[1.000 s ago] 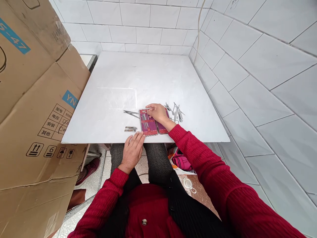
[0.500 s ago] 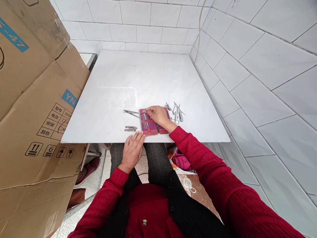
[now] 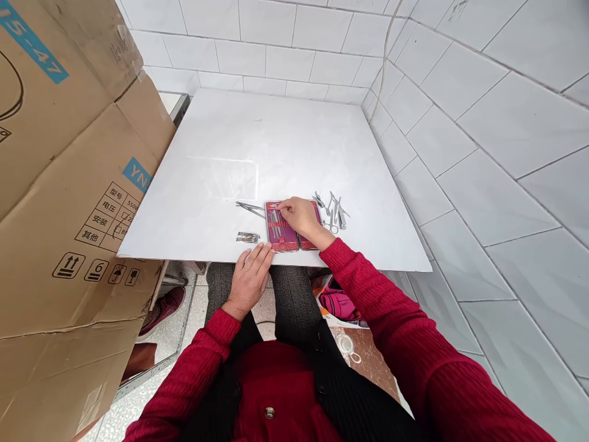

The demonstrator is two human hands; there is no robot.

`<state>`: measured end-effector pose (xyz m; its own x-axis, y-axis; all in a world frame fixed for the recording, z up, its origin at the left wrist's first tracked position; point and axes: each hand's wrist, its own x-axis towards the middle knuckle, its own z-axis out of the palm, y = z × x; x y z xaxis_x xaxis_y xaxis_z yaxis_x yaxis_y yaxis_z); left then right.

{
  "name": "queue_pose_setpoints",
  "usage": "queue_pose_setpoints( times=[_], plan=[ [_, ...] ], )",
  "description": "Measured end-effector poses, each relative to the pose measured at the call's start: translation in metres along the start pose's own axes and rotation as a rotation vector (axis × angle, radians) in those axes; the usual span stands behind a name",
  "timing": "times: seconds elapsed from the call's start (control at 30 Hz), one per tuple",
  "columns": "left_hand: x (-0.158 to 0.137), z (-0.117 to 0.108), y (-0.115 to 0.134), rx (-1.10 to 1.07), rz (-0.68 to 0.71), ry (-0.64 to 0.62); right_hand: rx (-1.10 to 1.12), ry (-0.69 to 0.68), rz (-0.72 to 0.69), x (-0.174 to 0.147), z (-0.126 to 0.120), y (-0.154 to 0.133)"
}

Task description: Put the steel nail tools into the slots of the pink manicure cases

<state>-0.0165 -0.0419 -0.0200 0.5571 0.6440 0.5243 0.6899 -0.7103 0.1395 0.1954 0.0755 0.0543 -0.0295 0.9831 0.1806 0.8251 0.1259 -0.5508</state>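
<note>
An opened manicure case [image 3: 289, 239] with a purple and red lining lies near the front edge of the white table [image 3: 221, 135]. Slim metal tools [image 3: 276, 224] stand in a row in its left half. Over the case is my right hand [image 3: 300, 216], its fingertips pinched at the upper part of the left half; what they hold is too small to make out. My left hand [image 3: 251, 276] rests on the table edge, fingers stretched out, the tips by the case's lower left corner. Just beyond those fingers lie nail clippers [image 3: 247, 237]. Tweezer-like metal tools [image 3: 251, 209] lie left of the case.
Scissors [image 3: 331, 227] and several other metal tools lie right of the case. A large cardboard box [image 3: 92, 184] stands along the table's left side. Tiled walls [image 3: 488, 159] border the back and right. A pink item [image 3: 339, 302] sits below the table.
The whole view has shifted slightly, so the table and case appear a little further right. My right hand stays pinched over the case, and my left hand keeps its place at the edge.
</note>
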Motion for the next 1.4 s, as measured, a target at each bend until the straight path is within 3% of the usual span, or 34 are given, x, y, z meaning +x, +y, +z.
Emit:
queue_pose_setpoints(
  times=[0.13,0.33,0.57,0.93,1.4],
  plan=[
    [-0.001,0.001,0.0,0.001,-0.005,-0.007,-0.03,0.009,-0.034,0.003,0.0,-0.012],
    [-0.002,0.0,0.001,0.021,0.002,-0.004,-0.183,-0.142,-0.119,0.014,0.006,-0.045],
    [-0.003,0.0,0.0,0.048,0.016,-0.015,-0.407,-0.206,-0.126,0.032,0.015,-0.069],
    [-0.004,0.001,0.0,0.069,0.016,-0.015,-0.562,-0.276,-0.183,0.038,0.015,-0.08],
    [-0.006,0.002,-0.001,0.072,0.02,-0.02,-0.668,-0.49,-0.252,0.076,0.027,-0.081]
  ],
)
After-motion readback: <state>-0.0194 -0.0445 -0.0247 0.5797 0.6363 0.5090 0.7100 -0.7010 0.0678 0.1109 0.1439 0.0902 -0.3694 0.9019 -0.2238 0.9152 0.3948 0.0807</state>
